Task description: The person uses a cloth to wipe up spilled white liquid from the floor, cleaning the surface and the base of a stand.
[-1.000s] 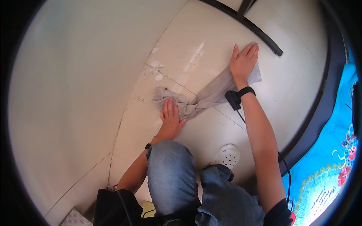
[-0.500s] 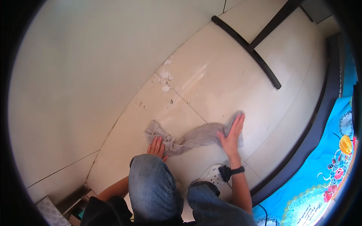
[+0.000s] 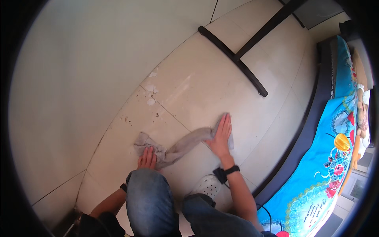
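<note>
A grayish, crumpled cloth lies stretched sideways across the tiled floor in front of my knees. My left hand rests on its left end, fingers extended over the fabric; my knee hides part of the wrist. At the other end, my right hand presses down flat with fingers stretched upward and the thumb pointing left. Between the two hands the cloth is bunched into a loose, narrow band. A dark strap circles my right wrist.
Beige floor tiles carry whitish patches and dark specks ahead of the cloth. A dark metal stand leg stands farther off. On the right is a low bed-like edge with a blue floral cover. A pale wall rises at left.
The view has turned toward the right, so floor, stand leg and cloth sit farther left in the picture. Both hands stay on the cloth, which keeps nearly the same shape.
</note>
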`<state>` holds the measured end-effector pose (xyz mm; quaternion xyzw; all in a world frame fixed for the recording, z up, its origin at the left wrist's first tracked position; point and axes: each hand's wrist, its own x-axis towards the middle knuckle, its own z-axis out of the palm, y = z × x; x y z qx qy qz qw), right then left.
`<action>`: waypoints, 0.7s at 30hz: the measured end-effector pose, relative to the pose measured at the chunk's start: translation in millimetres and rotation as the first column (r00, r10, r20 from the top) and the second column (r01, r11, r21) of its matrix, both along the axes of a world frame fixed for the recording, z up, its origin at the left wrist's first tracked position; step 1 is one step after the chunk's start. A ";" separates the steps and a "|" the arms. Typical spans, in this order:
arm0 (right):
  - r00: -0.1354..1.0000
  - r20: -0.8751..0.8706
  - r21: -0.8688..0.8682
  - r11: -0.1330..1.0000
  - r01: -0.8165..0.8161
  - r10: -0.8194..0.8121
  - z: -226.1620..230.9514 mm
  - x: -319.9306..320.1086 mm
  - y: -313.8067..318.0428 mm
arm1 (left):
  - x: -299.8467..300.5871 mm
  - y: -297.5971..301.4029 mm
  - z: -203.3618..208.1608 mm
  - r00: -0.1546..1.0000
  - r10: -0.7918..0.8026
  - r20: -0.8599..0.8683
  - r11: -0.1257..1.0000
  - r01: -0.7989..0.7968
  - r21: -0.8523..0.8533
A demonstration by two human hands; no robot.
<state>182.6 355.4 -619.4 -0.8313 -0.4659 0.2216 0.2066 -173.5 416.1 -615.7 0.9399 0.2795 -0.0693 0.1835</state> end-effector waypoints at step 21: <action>0.889 -0.168 0.124 0.886 0.448 -0.426 -36.0 124.1 138.7 | 93.5 62.5 29.2 0.984 -0.143 0.110 0.935 0.171 -0.311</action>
